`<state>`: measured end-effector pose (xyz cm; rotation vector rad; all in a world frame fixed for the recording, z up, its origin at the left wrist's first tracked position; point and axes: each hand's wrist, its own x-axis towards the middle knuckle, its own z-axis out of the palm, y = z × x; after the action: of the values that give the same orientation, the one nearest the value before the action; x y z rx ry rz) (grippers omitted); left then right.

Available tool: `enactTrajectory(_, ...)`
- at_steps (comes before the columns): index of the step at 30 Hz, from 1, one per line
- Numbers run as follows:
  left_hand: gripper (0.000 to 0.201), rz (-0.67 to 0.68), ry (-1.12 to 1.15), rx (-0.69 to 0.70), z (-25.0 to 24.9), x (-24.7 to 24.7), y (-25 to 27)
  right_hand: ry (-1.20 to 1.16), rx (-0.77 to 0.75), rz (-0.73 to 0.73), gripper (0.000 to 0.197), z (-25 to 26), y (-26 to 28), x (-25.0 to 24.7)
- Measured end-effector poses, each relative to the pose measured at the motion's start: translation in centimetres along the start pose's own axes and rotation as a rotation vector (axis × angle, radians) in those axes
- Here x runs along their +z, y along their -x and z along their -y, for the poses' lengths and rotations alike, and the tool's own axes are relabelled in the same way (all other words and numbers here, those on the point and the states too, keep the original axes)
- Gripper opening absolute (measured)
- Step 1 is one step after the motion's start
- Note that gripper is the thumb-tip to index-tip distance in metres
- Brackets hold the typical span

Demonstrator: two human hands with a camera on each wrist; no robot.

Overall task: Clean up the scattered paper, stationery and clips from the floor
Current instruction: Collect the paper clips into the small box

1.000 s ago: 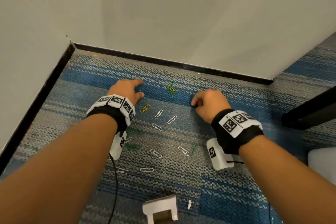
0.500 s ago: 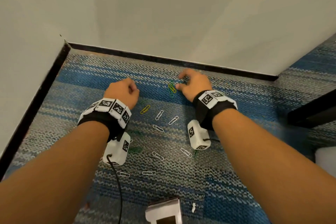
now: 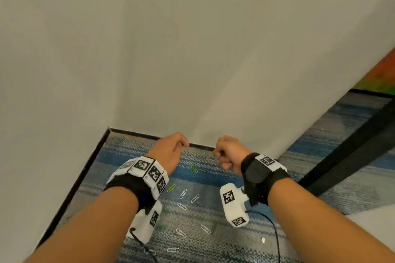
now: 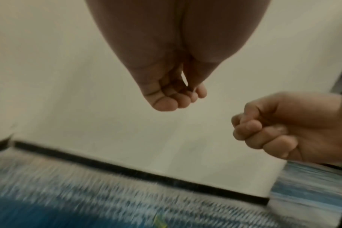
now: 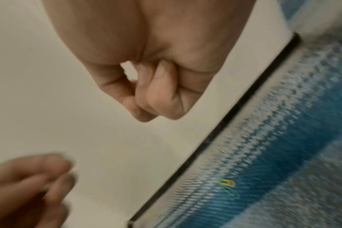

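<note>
My left hand [image 3: 170, 152] and right hand [image 3: 227, 152] are up, fingers curled; I cannot tell what's inside. Shiny wire paper clips [image 3: 182, 193] lie below them on the blue striped carpet [image 3: 213, 177].

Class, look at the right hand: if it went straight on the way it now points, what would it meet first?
Most likely the wall. The right hand, fingers curled, is raised above the carpet and points toward the wall just over the black skirting. Nothing shows in between, though depth is hard to judge.
</note>
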<state>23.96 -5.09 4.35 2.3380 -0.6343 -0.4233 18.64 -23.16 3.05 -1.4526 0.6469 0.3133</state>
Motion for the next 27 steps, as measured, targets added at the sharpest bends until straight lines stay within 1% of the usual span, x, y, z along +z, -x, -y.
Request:
enactTrajectory(4,0.024,-0.043,-0.048,0.183,-10.4,-6.4,0.3,0.306,-0.194,0.072,0.020,9.1,10.8,-1.1)
enactTrajectory(6,0.022,-0.078,-0.070,0.271,-15.7,-9.9,0.4,0.375,-0.271,0.076,0.024,13.2,16.0,-2.3)
enactTrajectory(8,0.019,-0.127,-0.089,0.354,-21.2,-13.4,0.5,0.472,-0.368,0.047,0.022,17.4,21.1,-3.8)
enactTrajectory(11,0.018,-0.238,-0.133,0.469,-29.3,-18.3,1.2,0.627,-0.527,-0.034,0.011,23.2,28.0,-5.6)
enactTrajectory(13,0.016,-0.323,-0.156,0.539,-34.6,-21.0,2.0,0.678,-0.628,-0.081,0.007,26.7,32.3,-7.0)
enactTrajectory(15,0.016,-0.398,-0.184,0.602,-39.5,-23.0,3.1,0.720,-0.727,-0.106,0.019,30.0,36.4,-8.4)
enactTrajectory(17,0.018,-0.444,-0.224,0.670,-43.9,-24.4,4.3,0.798,-0.818,-0.164,0.027,33.0,40.3,-9.9)
enactTrajectory(19,0.021,-0.467,-0.259,0.743,-47.8,-25.4,5.2,0.911,-0.890,-0.305,0.028,35.9,44.1,-11.8)
enactTrajectory(22,0.026,-0.508,-0.286,0.810,-53.1,-26.2,5.5,0.986,-0.934,-0.613,0.028,40.0,48.8,-15.6)
enactTrajectory(24,0.026,-0.535,-0.288,0.842,-56.2,-26.2,5.2,1.016,-0.903,-0.796,0.023,42.3,50.3,-18.8)
enactTrajectory(25,0.026,-0.548,-0.282,0.861,-57.7,-26.1,4.9,1.078,-0.860,-0.884,0.022,43.5,50.3,-20.7)
enactTrajectory(27,0.024,-0.564,-0.259,0.888,-60.7,-25.3,4.2,1.085,-0.728,-1.009,0.030,45.3,50.1,-23.9)
